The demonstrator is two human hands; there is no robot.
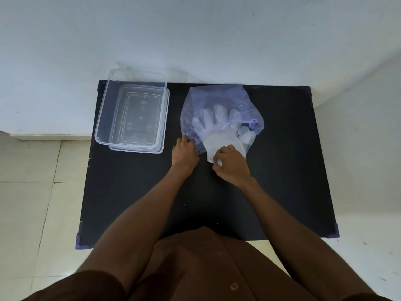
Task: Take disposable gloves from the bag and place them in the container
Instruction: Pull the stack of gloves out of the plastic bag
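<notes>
Both hands (208, 157) grip bag (221, 101) mouth; container (102, 127) well apart left

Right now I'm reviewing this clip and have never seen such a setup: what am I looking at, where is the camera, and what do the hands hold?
There is no machine here. A person wears one camera on the head, looking down at their own bare arms. On the black table stand an empty clear container and, to its right, a purple bag with gloves showing through it. The left hand pinches the bag's edge. The right hand grips the cuff of a glove sticking out of the bag's mouth.
</notes>
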